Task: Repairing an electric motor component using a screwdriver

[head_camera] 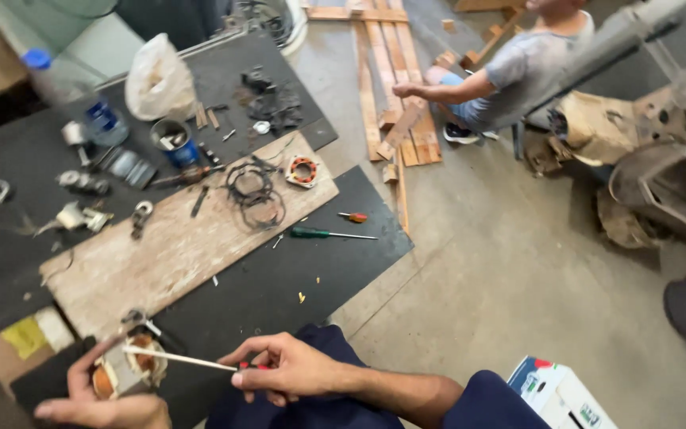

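My left hand [93, 401] holds a small motor stator [125, 369] with copper windings at the bottom left. My right hand [291, 369] grips a thin screwdriver [180, 359] with a red handle. Its light shaft reaches left to the stator. Both hands hover over the near edge of a black mat [263, 294], above my dark blue trouser knees.
A worn wooden board [160, 254] lies on the mat with wire rings [256, 195] and another stator [302, 171]. A green-handled screwdriver [323, 233], a tin can [175, 141], a plastic bottle [73, 91] and a white bag [159, 79] lie beyond. A seated person [510, 71] handles wooden slats [395, 87]. White box [561, 393] at the right.
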